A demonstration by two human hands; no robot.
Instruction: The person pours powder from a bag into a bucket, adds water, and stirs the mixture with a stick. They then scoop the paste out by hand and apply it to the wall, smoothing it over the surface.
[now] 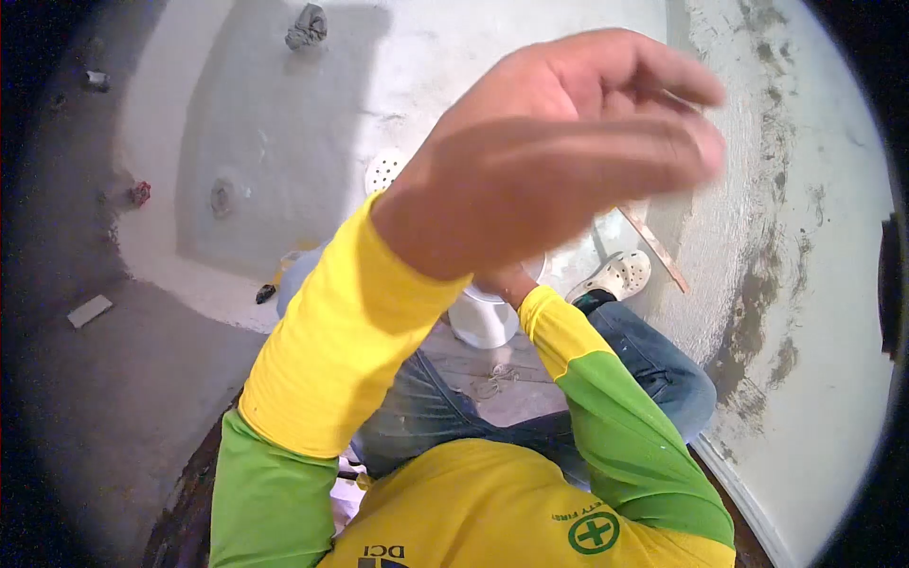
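Note:
My left hand [559, 151] is raised close to the camera, slightly blurred. Its fingers are loosely curved with a gap between them, and nothing shows in it. Below it, my right hand [507, 281] is at the top of a white bucket [483, 320], mostly covered by my left hand and wrist. The right fingers are hidden, so what they hold cannot be seen. The bucket stands between my legs, its upper part partly covered.
A cream perforated clog [623, 275] is on my foot, near a thin wooden strip [655, 251]. Another perforated clog [383, 170] shows beyond my left wrist. A grey crumpled lump [307, 27] lies farther off. At the left are a pale block [90, 311] and a red object [140, 194].

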